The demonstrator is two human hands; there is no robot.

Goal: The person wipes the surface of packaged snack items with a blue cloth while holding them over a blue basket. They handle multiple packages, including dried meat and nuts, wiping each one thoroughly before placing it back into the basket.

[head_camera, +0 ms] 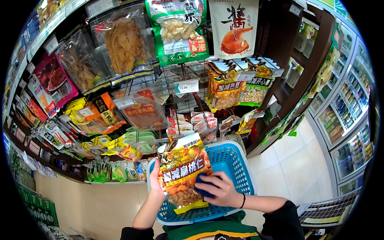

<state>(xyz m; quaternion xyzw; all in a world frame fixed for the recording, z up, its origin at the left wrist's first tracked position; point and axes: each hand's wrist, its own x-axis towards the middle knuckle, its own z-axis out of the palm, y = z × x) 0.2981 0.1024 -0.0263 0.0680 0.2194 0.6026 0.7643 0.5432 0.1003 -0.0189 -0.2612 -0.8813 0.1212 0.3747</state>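
Observation:
My left hand (pixel 156 180) holds a packet of nuts (pixel 183 174) by its left edge, its printed front facing up. A dark blue cloth (pixel 205 186) is bunched under the fingers of my right hand (pixel 221 189), against the packet's lower right front. Beneath both hands is a blue plastic shopping basket (pixel 244 171) with a pale rim, close to my body. The packet hides part of the basket's inside. Similar nut packets (pixel 225 90) hang on hooks above and beyond the basket.
Hanging snack packets fill the rack ahead, among them a green-edged bag (pixel 180 33) and a white pouch (pixel 233 30). A price tag (pixel 186 87) juts out between them. Dark shelving (pixel 282 39) and glass-door coolers (pixel 342 117) stand right. A wire rack (pixel 327 211) is at lower right.

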